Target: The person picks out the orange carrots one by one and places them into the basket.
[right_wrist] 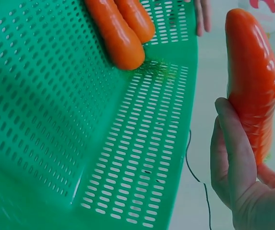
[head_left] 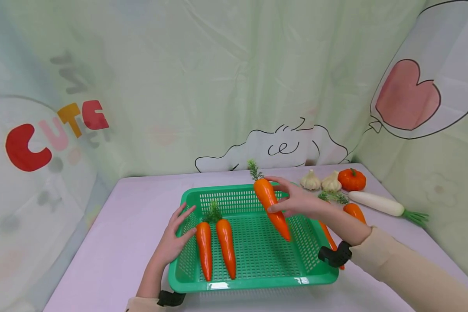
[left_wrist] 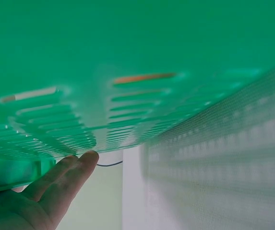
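We see a curtained-off nook, home or studio we cannot tell: a flat lilac surface sits before pale green fabric curtains printed with multicoloured block lettering at ten o'clock and a large pink heart at two o'clock.

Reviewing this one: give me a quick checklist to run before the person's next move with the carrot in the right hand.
1. Grip on the held carrot: ok; the right hand has it between thumb and fingers.
2. Held carrot clear of the two carrots in the green basket: ok; a gap separates them in the head view.
3. Bare floor to the right of those two: ok.
4. Left hand bracing the basket: cannot tell; it is at the left side, but firm pressure isn't visible.
5. Carrots beside the basket fully in sight: not ok; the right forearm covers part of them.
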Action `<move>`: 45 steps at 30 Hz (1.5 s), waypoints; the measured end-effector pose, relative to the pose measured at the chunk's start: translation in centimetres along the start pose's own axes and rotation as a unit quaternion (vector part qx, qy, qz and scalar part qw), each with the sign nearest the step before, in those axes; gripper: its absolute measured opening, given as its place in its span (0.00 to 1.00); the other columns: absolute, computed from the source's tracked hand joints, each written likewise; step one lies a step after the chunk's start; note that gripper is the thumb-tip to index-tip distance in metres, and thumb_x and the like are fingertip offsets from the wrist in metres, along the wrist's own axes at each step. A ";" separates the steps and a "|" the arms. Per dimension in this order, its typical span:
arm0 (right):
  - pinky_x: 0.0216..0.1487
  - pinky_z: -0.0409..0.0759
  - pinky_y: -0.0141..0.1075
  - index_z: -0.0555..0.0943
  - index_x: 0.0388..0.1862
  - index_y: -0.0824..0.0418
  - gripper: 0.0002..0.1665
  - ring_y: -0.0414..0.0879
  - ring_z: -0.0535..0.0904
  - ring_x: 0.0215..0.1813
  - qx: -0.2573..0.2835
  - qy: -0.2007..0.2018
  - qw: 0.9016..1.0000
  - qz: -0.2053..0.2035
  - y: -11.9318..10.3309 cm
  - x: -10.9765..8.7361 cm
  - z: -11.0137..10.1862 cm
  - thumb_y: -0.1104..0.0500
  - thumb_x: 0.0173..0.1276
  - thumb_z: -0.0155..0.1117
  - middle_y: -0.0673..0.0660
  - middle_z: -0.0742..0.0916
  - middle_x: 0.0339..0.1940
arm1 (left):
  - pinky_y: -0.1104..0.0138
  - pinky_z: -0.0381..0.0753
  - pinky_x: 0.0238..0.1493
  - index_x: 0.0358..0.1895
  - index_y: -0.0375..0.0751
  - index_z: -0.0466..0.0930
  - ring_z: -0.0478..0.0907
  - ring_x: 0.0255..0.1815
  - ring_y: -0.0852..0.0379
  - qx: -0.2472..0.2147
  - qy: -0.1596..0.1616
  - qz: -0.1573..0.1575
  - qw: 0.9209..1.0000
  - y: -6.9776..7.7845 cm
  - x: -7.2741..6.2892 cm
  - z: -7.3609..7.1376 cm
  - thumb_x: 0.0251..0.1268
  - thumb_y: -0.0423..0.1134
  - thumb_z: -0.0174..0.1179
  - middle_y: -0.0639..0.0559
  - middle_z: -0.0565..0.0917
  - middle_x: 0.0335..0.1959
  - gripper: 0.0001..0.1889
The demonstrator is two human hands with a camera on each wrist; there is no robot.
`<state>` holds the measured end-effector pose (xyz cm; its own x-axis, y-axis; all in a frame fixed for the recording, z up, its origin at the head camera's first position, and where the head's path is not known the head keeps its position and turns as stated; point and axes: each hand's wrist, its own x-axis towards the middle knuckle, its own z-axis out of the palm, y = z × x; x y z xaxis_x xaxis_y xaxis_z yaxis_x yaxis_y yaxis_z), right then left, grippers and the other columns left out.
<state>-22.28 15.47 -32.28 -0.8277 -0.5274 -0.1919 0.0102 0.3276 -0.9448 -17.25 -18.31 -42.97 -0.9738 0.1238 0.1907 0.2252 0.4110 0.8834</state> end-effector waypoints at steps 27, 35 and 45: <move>0.32 0.81 0.46 0.58 0.67 0.54 0.48 0.53 0.78 0.39 -0.014 -0.043 0.997 0.058 1.9 4.0 4.0 0.70 0.48 0.69 0.66 0.63 0.63 | 0.35 0.54 0.56 0.66 0.47 0.64 0.43 0.71 0.40 -0.001 0.001 -0.004 1.000 0.5 0.0 0.0 0.62 0.33 0.57 0.49 0.49 0.72 0.28; 0.29 0.80 0.45 0.60 0.65 0.54 0.48 0.53 0.78 0.37 -0.031 -0.040 0.995 0.085 2.5 4.8 5.0 0.70 0.46 0.70 0.65 0.66 0.61 | 0.35 0.56 0.55 0.67 0.49 0.64 0.43 0.71 0.39 -0.003 0.001 0.001 1.000 -0.1 0.0 0.0 0.62 0.35 0.57 0.50 0.48 0.72 0.28; 0.28 0.80 0.43 0.61 0.64 0.57 0.47 0.53 0.77 0.37 -0.043 -0.025 0.992 0.116 3.3 5.9 6.1 0.71 0.45 0.71 0.64 0.68 0.58 | 0.36 0.59 0.54 0.67 0.48 0.64 0.43 0.71 0.39 -0.005 0.000 0.003 1.000 -0.1 0.0 0.0 0.62 0.35 0.57 0.50 0.49 0.72 0.28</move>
<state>-23.67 8.67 -38.18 -0.7794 -0.4677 -0.4168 0.1476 0.5094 -0.8478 -17.31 -18.29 -43.04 -0.9726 0.1262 0.1953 0.2301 0.4019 0.8863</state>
